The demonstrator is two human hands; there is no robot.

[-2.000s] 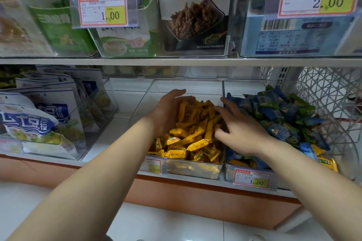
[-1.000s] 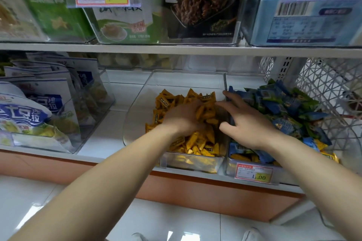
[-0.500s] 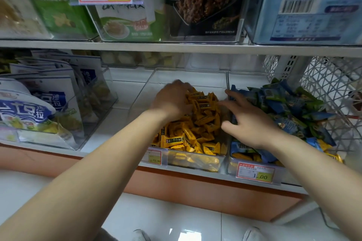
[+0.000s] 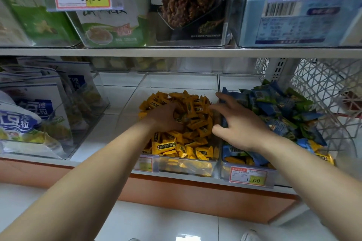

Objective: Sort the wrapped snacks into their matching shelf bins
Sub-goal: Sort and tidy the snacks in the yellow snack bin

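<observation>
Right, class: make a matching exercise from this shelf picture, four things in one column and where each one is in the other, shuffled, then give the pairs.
Things
1. yellow wrapped snacks
2. blue and green wrapped snacks
3. left hand
4. white lattice basket

Places
A. far right of the lower shelf
B. right clear bin
C. on the yellow pile
D. middle clear bin

Pairs: 1-D, 2-B, 3-C, 4-A

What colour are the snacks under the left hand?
Yellow snacks, with dark label print, seen in the head view.
</observation>
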